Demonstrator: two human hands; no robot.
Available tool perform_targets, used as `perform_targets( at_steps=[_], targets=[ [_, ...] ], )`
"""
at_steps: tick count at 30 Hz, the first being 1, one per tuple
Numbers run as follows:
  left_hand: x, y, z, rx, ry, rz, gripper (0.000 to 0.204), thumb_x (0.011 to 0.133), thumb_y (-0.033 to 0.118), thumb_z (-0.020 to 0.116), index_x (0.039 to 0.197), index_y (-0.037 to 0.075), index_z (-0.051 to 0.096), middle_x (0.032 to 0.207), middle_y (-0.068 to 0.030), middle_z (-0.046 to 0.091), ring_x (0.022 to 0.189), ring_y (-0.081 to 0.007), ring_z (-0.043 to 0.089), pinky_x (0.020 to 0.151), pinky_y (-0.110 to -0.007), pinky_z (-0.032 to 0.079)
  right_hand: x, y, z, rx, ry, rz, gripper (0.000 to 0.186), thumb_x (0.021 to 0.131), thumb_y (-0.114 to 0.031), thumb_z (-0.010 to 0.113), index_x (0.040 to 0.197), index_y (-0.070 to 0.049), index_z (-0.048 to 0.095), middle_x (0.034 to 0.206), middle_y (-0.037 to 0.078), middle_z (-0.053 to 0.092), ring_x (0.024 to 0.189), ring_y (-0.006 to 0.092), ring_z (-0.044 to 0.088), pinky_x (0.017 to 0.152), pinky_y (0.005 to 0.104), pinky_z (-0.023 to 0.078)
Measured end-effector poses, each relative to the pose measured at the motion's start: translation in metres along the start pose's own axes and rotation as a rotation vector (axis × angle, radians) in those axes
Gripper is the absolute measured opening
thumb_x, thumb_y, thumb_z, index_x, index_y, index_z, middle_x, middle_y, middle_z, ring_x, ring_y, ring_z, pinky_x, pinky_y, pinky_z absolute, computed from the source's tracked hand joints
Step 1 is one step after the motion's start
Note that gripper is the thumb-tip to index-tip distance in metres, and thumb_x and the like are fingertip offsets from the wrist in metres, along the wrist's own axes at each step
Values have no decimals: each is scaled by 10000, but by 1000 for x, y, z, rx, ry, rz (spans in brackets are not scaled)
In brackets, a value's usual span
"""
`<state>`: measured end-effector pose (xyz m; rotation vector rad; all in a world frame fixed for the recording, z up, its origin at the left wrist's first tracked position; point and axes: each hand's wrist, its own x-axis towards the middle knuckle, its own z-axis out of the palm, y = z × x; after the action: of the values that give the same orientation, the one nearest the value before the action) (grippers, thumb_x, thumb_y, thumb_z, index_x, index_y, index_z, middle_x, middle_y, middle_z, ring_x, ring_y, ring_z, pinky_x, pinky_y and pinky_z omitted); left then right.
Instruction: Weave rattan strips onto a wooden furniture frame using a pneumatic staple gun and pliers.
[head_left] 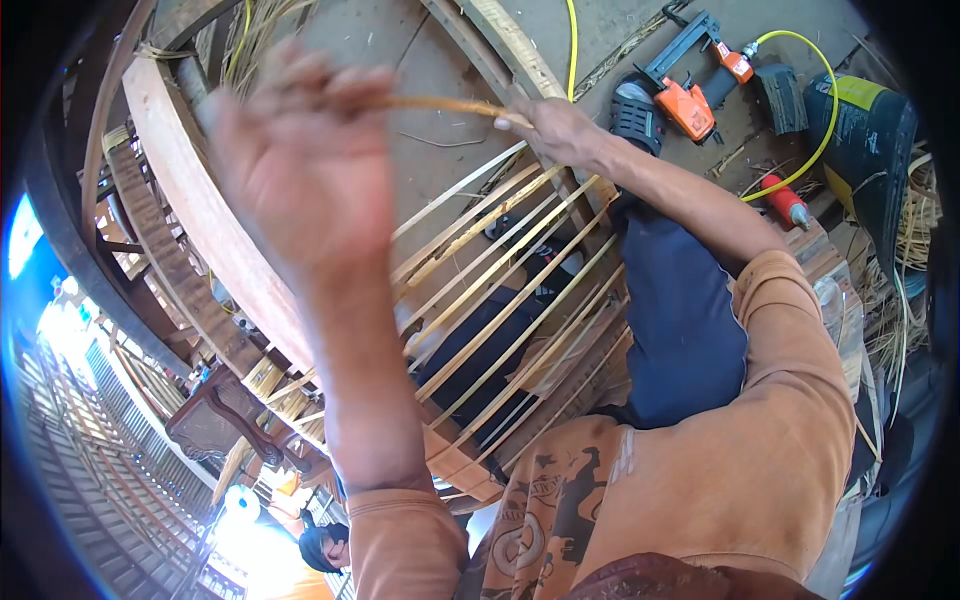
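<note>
My left hand (pixel 300 160) is raised close to the camera and blurred, its fingers curled around one end of a thin rattan strip (pixel 440 104). The strip runs right to my right hand (pixel 555 128), which pinches its other end against the top of a curved wooden frame (pixel 200 190). Several pale rattan strips (pixel 500 300) are stretched in parallel across that frame, just below both hands. My legs in dark blue trousers (pixel 680 320) lie under and beside the frame.
An orange pneumatic nail gun (pixel 690 95) with a yellow air hose (pixel 800 150) lies on the wooden floor at the upper right, next to a red screwdriver handle (pixel 785 200) and a dark can (pixel 865 130). Loose rattan fibres (pixel 900 270) pile at the right. Another person's head (pixel 325 545) shows below.
</note>
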<state>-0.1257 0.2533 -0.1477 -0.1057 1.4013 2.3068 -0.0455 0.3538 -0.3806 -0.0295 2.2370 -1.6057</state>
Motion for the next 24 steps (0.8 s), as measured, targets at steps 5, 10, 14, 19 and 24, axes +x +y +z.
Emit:
perform_targets(
  at_steps=[5, 10, 14, 19, 24],
  targets=[
    [-59, 85, -4, -45, -164, -133, 196, 994, 195, 373, 935, 38, 475, 603, 48, 521, 470, -78, 429, 710, -333, 371, 3, 14, 10, -57, 36, -76, 361, 922, -421, 479, 949, -80, 595, 761, 192, 616, 743, 372, 615, 684, 446, 468],
    [-112, 138, -48, 72, -175, 37, 118, 956, 126, 439, 853, 104, 492, 533, 39, 546, 462, -110, 496, 971, -420, 330, 5, 7, 8, -71, -12, -158, 399, 925, -453, 443, 939, -83, 592, 771, 194, 626, 779, 392, 607, 717, 464, 460],
    [-140, 181, -20, -167, -393, 289, 208, 901, 46, 478, 712, 131, 494, 569, 44, 490, 723, -63, 529, 985, -438, 313, 16, 9, 21, -78, -66, -131, 376, 925, -446, 439, 999, -113, 596, 862, 166, 645, 852, 365, 610, 766, 446, 457],
    [-147, 300, -57, 422, 390, 914, 191, 812, -25, 549, 691, 107, 482, 736, -1, 388, 739, -132, 337, 573, -202, 310, 8, 4, 3, -228, -175, 13, 307, 878, -320, 515, 1081, -95, 562, 911, 197, 641, 885, 364, 608, 774, 445, 459],
    [-178, 392, -156, 291, 538, 404, 77, 774, -4, 578, 777, 33, 511, 782, -73, 522, 724, -186, 475, 679, -306, 425, 11, -23, -3, -51, -253, -293, 451, 814, -418, 616, 1029, -25, 565, 848, 205, 629, 838, 370, 604, 733, 429, 460]
  ],
)
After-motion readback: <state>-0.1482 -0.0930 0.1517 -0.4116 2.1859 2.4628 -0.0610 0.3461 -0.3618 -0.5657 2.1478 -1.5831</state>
